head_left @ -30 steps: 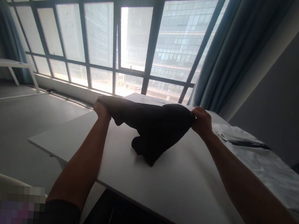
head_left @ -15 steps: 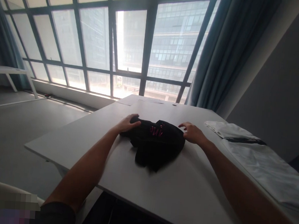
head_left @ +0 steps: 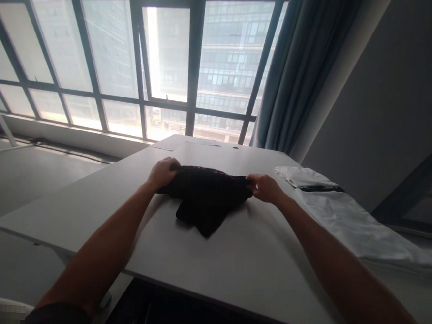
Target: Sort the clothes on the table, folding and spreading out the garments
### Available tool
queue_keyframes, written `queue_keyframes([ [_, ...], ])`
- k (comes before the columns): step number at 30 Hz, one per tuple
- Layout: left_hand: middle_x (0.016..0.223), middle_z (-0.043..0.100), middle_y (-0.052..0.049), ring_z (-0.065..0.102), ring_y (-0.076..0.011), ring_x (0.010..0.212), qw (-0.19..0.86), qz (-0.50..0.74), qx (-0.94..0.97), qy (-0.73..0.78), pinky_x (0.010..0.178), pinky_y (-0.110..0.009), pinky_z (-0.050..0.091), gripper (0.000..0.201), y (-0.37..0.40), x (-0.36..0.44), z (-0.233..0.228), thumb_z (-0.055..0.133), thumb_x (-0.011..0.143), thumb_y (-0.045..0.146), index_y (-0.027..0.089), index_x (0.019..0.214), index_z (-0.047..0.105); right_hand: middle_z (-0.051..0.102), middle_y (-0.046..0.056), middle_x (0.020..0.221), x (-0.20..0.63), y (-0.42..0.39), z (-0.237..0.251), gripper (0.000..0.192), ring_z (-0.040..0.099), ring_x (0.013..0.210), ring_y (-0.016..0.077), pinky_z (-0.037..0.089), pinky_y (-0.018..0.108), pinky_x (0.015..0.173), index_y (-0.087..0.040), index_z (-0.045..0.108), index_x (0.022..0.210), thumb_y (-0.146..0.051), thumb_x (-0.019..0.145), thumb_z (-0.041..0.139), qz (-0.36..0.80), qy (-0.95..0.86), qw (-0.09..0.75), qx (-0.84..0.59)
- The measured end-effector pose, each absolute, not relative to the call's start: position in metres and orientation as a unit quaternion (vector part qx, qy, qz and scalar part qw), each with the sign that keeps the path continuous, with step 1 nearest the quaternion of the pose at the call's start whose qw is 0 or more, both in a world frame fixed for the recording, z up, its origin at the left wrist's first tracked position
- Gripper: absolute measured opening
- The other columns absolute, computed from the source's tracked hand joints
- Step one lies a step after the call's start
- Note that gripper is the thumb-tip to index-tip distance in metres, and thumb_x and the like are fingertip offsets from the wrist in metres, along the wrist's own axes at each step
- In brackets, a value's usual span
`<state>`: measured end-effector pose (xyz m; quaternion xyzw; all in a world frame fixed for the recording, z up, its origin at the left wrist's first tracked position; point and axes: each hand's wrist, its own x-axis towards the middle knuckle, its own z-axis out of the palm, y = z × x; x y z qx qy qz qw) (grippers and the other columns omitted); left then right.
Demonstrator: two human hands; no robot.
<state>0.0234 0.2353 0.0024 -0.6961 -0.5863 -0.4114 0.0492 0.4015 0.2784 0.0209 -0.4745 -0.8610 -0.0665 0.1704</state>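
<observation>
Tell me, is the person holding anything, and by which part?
Yes: a black garment, gripped at its upper edge, left hand at the left end, right hand at the right end. Its lower part rests on the white table.

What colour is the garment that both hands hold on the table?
Black garment, with small pink marks along its top edge; the head view shows it.

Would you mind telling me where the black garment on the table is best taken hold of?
Grip the black garment at the two ends of its raised top edge, one from each side, as the left hand and right hand do; its loose bulk sags toward the near table edge.
</observation>
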Motion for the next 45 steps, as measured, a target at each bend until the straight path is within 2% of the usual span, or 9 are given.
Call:
queue_keyframes([
  [4,0.089,0.065,-0.005,0.059,-0.0254,0.093,0.134,-0.562,-0.592,-0.561,0.092,-0.038,0.046,0.004,0.231,0.002,0.013,0.061,0.075,0.023,0.023,0.078,0.063,0.072,0.006,0.090,0.404,0.279,0.027,0.020,0.066,0.080,0.0225,0.044,0.029,0.069,-0.020,0.065,0.102,-0.021,0.083,0.056,-0.117,-0.813,0.265,-0.505],
  [10,0.098,0.065,-0.007,0.060,-0.0241,0.098,0.118,-0.654,-0.375,-0.646,0.097,-0.041,0.047,0.013,0.228,-0.029,0.010,0.053,0.088,0.031,0.020,0.092,0.058,0.073,0.004,0.089,0.389,0.274,-0.003,0.013,0.066,0.079,0.0205,0.039,0.026,0.065,-0.022,0.065,0.095,-0.026,0.084,0.059,-0.065,-0.826,0.179,-0.531],
  [18,0.125,0.066,-0.016,0.060,-0.0336,0.120,-0.054,-0.384,-0.643,-0.661,0.104,-0.048,0.046,0.057,0.229,0.040,-0.006,0.043,0.092,0.061,0.016,0.124,0.059,0.074,0.009,0.101,0.400,0.282,-0.034,0.020,0.068,0.090,0.0239,0.043,0.027,0.070,-0.020,0.069,0.099,-0.020,0.082,0.057,-0.044,-0.810,0.109,-0.575],
  [24,0.146,0.051,-0.018,0.046,-0.0403,0.135,-0.060,-0.216,-0.826,-0.518,0.107,-0.051,0.044,0.100,0.213,0.127,-0.042,0.076,0.063,0.068,0.021,0.145,0.045,0.074,0.009,0.107,0.371,0.264,-0.042,0.031,0.068,0.093,0.0214,0.048,0.027,0.077,-0.016,0.071,0.109,-0.017,0.086,0.051,0.107,-0.842,0.251,-0.465],
  [29,0.123,0.064,-0.018,0.058,-0.0363,0.116,0.016,-0.201,-0.807,-0.555,0.092,-0.046,0.053,0.059,0.212,0.137,-0.043,0.069,0.075,0.032,0.016,0.130,0.056,0.074,0.006,0.104,0.359,0.258,-0.038,0.048,0.067,0.081,0.0165,0.053,0.028,0.075,-0.016,0.064,0.130,-0.016,0.083,0.055,0.244,-0.878,0.293,-0.287],
  [33,0.117,0.070,-0.013,0.065,-0.0314,0.107,0.008,-0.262,-0.797,-0.545,0.093,-0.043,0.052,0.044,0.215,0.121,-0.023,0.058,0.077,0.024,0.017,0.121,0.063,0.074,0.003,0.084,0.390,0.268,-0.025,0.044,0.065,0.069,0.0155,0.052,0.028,0.072,-0.017,0.065,0.130,-0.018,0.087,0.057,0.170,-0.858,0.312,-0.371],
  [38,0.094,0.075,-0.005,0.069,-0.0258,0.090,-0.074,-0.410,-0.637,-0.648,0.087,-0.039,0.053,0.030,0.234,0.072,0.032,0.054,0.076,0.027,0.016,0.099,0.071,0.075,0.003,0.103,0.439,0.277,-0.021,0.055,0.068,0.079,0.0162,0.049,0.025,0.074,-0.024,0.054,0.143,-0.016,0.088,0.058,0.070,-0.845,0.232,-0.477],
  [41,0.105,0.073,-0.012,0.065,-0.0275,0.102,-0.049,-0.436,-0.578,-0.688,0.095,-0.042,0.050,0.027,0.249,0.040,0.085,0.052,0.079,0.022,0.009,0.095,0.069,0.074,0.003,0.110,0.450,0.281,-0.021,0.069,0.068,0.082,0.0161,0.048,0.024,0.074,-0.024,0.038,0.154,-0.017,0.088,0.058,0.045,-0.833,0.246,-0.493],
  [45,0.123,0.067,-0.014,0.058,-0.0299,0.118,0.038,-0.489,-0.526,-0.695,0.102,-0.050,0.045,0.033,0.261,0.013,0.155,0.051,0.084,0.024,0.006,0.109,0.064,0.074,0.003,0.108,0.455,0.285,-0.020,0.057,0.069,0.089,0.0179,0.047,0.025,0.078,-0.024,0.047,0.147,-0.020,0.090,0.056,0.018,-0.819,0.252,-0.515],
])
